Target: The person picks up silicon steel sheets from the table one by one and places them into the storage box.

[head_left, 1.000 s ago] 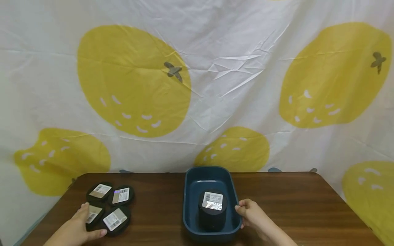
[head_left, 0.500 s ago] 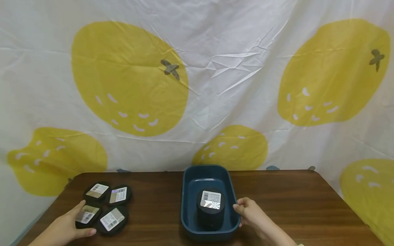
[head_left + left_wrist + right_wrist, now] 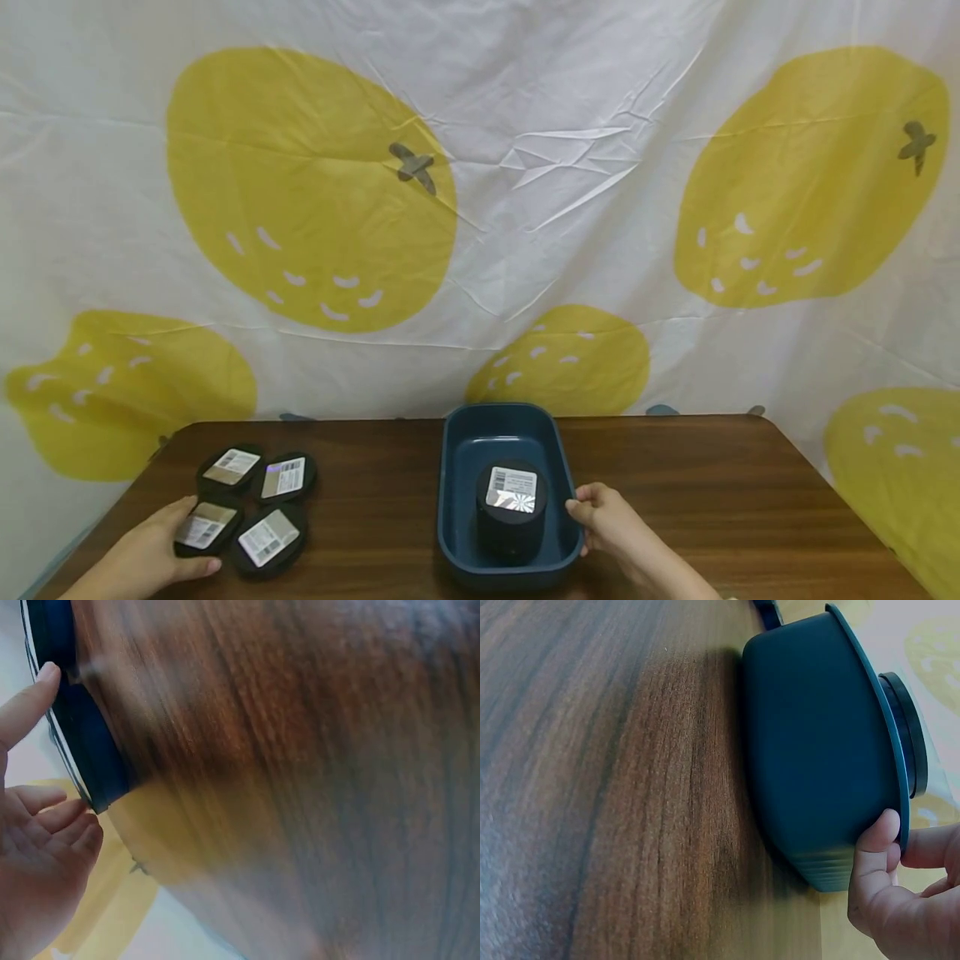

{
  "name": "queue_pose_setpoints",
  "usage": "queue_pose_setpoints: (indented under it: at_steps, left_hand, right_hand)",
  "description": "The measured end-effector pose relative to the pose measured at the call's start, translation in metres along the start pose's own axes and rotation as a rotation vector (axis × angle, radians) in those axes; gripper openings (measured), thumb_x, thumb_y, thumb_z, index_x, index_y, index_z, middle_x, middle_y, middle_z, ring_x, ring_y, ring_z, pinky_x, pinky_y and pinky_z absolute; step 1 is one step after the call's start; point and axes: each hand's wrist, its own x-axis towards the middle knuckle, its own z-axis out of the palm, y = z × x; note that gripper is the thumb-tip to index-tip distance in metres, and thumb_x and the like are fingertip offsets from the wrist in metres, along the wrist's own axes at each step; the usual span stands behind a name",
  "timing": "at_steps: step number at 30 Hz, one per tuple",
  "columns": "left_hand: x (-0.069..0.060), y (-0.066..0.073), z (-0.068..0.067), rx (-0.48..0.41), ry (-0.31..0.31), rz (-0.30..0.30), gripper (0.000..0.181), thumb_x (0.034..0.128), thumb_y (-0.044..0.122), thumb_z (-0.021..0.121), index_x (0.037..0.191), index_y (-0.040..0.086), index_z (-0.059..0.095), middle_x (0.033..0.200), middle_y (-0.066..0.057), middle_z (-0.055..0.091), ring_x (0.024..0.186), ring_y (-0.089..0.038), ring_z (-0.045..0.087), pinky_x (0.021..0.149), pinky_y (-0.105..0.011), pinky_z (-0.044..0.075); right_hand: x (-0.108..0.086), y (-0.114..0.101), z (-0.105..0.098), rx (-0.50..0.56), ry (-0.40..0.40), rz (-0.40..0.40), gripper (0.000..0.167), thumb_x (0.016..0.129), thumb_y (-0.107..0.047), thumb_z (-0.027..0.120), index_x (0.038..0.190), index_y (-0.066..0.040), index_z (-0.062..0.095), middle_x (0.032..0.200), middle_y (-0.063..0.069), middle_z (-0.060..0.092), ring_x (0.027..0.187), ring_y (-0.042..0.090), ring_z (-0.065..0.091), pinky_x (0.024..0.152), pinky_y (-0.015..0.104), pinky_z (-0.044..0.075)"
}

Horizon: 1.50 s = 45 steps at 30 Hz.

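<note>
Round black jar (image 3: 208,528), silvery barcode label (image 3: 204,525) — left fingers (image 3: 178,508) curved around it, right fingers (image 3: 876,847) pinching blue tray (image 3: 460,517).

To the left of the blue tub (image 3: 817,742) I've got the person's bare left hand (image 3: 142,550), with slim, tapering fingers; on my left wrist feed its thumbnail (image 3: 49,671) looks short and rounded. Right of the tub I see the bare right hand (image 3: 611,521), slim-fingered too, running into a slender, bare forearm (image 3: 663,565). Farther right of the tub, a pale sliver (image 3: 731,597) meets that forearm, maybe a cuff; it's too small for me to tell.
</note>
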Motion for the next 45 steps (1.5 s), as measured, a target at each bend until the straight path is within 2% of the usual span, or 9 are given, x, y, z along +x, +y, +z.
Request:
queue_pose_setpoints:
  at_steps: [6,13,21,27,32,39,45]
  left_hand:
    - [0.004,-0.007,0.006,-0.007,0.000,-0.009,0.108,0.0681,0.050,0.076,0.120,-0.031,0.027,0.119,-0.051,0.032,0.109,-0.062,0.036,0.088,-0.065,0.034]
    - [0.006,-0.007,0.008,0.032,0.063,0.024,0.105,0.0672,0.048,0.077,0.116,-0.033,0.031,0.111,-0.050,0.039,0.103,-0.061,0.041,0.083,-0.063,0.039]
    - [0.006,-0.007,0.008,0.048,0.062,-0.002,0.107,0.0690,0.055,0.072,0.118,-0.031,0.032,0.110,-0.048,0.040,0.099,-0.060,0.045,0.078,-0.061,0.042]
    - [0.002,-0.007,0.008,0.038,0.098,-0.001,0.102,0.0732,0.053,0.070,0.117,-0.031,0.033,0.110,-0.048,0.040,0.099,-0.060,0.045,0.077,-0.061,0.042]
    - [-0.002,-0.008,0.006,0.048,0.110,-0.044,0.101,0.0756,0.055,0.067,0.118,-0.031,0.034,0.108,-0.050,0.038,0.099,-0.061,0.044,0.076,-0.061,0.043]
    - [-0.007,-0.008,-0.003,-0.004,0.170,-0.081,0.100,0.0769,0.054,0.066,0.122,-0.029,0.032,0.111,-0.050,0.034,0.099,-0.062,0.041,0.077,-0.064,0.041]
    - [-0.007,-0.002,-0.010,-0.071,0.202,-0.098,0.100,0.0777,0.055,0.065,0.128,-0.024,0.029,0.116,-0.047,0.028,0.103,-0.062,0.036,0.080,-0.068,0.035]
  right_hand:
    - [0.000,-0.001,0.000,-0.005,-0.004,0.010,0.024,0.093,-0.005,0.046,0.105,0.013,0.036,0.079,0.009,0.045,0.055,0.014,0.044,0.052,0.026,0.042]
    - [0.001,-0.001,0.000,-0.015,-0.004,0.022,0.024,0.094,-0.005,0.047,0.105,0.013,0.036,0.080,0.010,0.046,0.054,0.014,0.044,0.052,0.026,0.043]
    - [0.000,-0.002,-0.001,-0.009,-0.006,0.009,0.024,0.093,-0.005,0.047,0.105,0.014,0.036,0.080,0.010,0.046,0.055,0.014,0.044,0.052,0.025,0.043]
    - [0.000,-0.002,-0.001,-0.005,-0.008,0.009,0.026,0.094,-0.005,0.046,0.106,0.014,0.035,0.082,0.012,0.046,0.056,0.014,0.045,0.053,0.026,0.043]
    - [0.001,0.000,-0.001,-0.010,-0.004,0.012,0.024,0.094,-0.005,0.047,0.104,0.014,0.036,0.081,0.011,0.045,0.055,0.014,0.044,0.052,0.026,0.043]
    - [0.000,0.000,-0.001,-0.003,-0.008,0.004,0.023,0.094,-0.004,0.046,0.104,0.014,0.035,0.080,0.011,0.046,0.055,0.014,0.045,0.052,0.026,0.043]
    - [0.000,0.000,0.000,-0.003,-0.001,0.007,0.024,0.094,-0.004,0.045,0.105,0.015,0.035,0.080,0.011,0.046,0.055,0.015,0.045,0.052,0.026,0.043]
